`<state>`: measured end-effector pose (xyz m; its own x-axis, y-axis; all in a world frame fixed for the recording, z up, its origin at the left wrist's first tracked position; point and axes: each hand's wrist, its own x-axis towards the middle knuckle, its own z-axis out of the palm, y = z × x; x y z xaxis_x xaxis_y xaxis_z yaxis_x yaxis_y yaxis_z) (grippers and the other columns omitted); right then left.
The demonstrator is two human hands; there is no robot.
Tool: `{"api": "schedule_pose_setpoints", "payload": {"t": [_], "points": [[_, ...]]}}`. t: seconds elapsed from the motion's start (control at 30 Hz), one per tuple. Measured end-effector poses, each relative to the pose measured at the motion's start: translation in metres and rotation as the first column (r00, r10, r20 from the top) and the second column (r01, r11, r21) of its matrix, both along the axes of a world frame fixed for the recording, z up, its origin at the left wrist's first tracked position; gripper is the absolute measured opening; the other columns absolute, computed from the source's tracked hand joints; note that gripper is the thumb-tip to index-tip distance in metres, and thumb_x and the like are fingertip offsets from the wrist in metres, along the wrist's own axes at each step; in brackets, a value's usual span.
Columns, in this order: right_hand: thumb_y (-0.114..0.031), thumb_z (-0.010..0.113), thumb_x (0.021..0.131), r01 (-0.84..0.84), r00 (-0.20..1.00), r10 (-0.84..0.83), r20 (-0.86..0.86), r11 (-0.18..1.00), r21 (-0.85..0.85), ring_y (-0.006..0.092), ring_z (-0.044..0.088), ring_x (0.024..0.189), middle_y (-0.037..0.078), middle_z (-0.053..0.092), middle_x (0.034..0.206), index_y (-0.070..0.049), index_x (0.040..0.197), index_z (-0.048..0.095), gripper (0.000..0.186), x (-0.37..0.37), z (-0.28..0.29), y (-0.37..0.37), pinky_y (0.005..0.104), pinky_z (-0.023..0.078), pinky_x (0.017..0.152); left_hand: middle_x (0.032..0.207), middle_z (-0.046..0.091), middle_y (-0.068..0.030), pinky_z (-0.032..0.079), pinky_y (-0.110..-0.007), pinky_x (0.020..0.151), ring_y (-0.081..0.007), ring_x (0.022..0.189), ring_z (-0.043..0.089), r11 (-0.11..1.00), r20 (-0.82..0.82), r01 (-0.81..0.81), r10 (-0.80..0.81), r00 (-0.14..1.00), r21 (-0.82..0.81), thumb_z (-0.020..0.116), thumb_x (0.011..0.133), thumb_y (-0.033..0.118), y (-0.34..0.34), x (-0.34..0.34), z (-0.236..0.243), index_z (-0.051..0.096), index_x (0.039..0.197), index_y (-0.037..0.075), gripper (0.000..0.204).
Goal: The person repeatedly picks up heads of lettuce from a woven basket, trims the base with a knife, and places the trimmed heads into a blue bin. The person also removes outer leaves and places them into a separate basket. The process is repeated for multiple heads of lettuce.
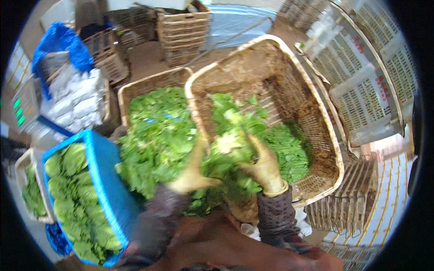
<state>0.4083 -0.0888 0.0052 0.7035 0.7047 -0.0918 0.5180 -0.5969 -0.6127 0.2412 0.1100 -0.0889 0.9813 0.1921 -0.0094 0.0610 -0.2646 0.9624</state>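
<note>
Both my hands wear yellowish gloves. My left hand [193,174] is open, thumb and fingers spread, beside the leafy greens at the near edge of the crates. My right hand [266,169] is bent round at a head of leafy greens [228,143] with a pale base. A thin dark edge shows by its fingers; what the hand grips is partly hidden. Beneath is a large, soiled, cream plastic crate [332,151], tilted, with loose green leaves [287,153] inside. To its left, a smaller crate [124,101] is heaped with leafy greens [158,135].
A blue-lined crate [92,167] packed with lettuce stands at the left. Behind it are white wrapped packs [77,99] and a scale display [20,110]. Stacked crates [183,36] stand at the back, pale slatted crates [357,77] at the right.
</note>
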Motion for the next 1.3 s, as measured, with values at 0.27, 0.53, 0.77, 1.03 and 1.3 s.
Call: {"api": "schedule_pose_setpoints", "payload": {"t": [0.27, 0.53, 0.77, 1.03, 1.3], "points": [[-0.006, 0.065, 0.084, -0.636, 0.733, 0.503, 0.458, 0.746, 0.198, 0.0205, 0.073, 0.077, 0.013, 0.069, 0.122, -0.006, 0.115, 0.065, 0.031, -0.137, -0.016, 0.055, 0.0343, 0.059, 0.066, 0.149, 0.051, -0.0126, 0.041, -0.041, 0.113, -0.0233, 0.134, 0.049, 0.904, -0.025, -0.279, 0.287, 0.958, -0.325, 0.091, 0.077, 0.020, 0.016, -0.190, -0.006, 0.035, 0.155, 0.001, 0.098], [-0.017, 0.052, 0.101, -0.126, 0.663, 0.511, 0.547, 0.796, -0.591, 0.0114, 0.060, 0.059, 0.004, 0.064, 0.072, -0.007, 0.091, 0.060, 0.016, -0.156, -0.035, 0.105, 0.0309, 0.054, 0.055, 0.150, 0.049, -0.0111, 0.041, -0.036, 0.115, -0.0215, 0.135, 0.050, 0.890, -0.136, -0.356, 0.330, 0.934, -0.287, 0.087, 0.075, 0.002, 0.002, -0.263, 0.077, -0.001, 0.166, 0.007, 0.127], [-0.034, 0.064, 0.098, -0.324, 0.928, 0.308, 0.207, 0.945, 0.045, 0.0284, 0.074, 0.092, 0.016, 0.071, 0.120, -0.009, 0.134, 0.061, 0.044, -0.175, 0.030, 0.100, 0.0397, 0.062, 0.083, 0.146, 0.056, -0.0112, 0.048, -0.037, 0.109, -0.0240, 0.130, 0.058, 0.843, -0.041, -0.415, 0.428, 0.903, -0.342, 0.083, 0.081, -0.003, 0.024, -0.272, 0.037, 0.018, 0.163, 0.002, 0.105], [-0.043, 0.081, 0.090, -0.095, 0.308, 0.463, -0.831, 0.884, 0.457, 0.0169, 0.065, 0.111, 0.009, 0.072, 0.117, 0.003, 0.128, 0.066, 0.061, -0.142, -0.064, 0.052, 0.0333, 0.052, 0.098, 0.138, 0.062, -0.0154, 0.052, -0.038, 0.104, -0.0256, 0.125, 0.062, 0.068, -0.138, -0.151, 0.160, 0.977, -0.986, 0.051, 0.105, 0.015, 0.025, -0.257, 0.016, 0.048, 0.149, 0.001, 0.046], [-0.031, 0.082, 0.092, 0.130, 0.050, 0.373, -0.926, 0.917, 0.376, 0.0107, 0.065, 0.097, 0.003, 0.071, 0.109, 0.001, 0.120, 0.071, 0.044, -0.147, -0.118, 0.000, 0.0270, 0.053, 0.084, 0.154, 0.052, -0.0115, 0.043, -0.039, 0.114, -0.0200, 0.137, 0.052, 0.740, -0.189, 0.070, -0.260, 0.947, -0.669, 0.066, 0.100, 0.008, 0.029, -0.176, 0.001, 0.063, 0.140, 0.004, 0.041]]}}
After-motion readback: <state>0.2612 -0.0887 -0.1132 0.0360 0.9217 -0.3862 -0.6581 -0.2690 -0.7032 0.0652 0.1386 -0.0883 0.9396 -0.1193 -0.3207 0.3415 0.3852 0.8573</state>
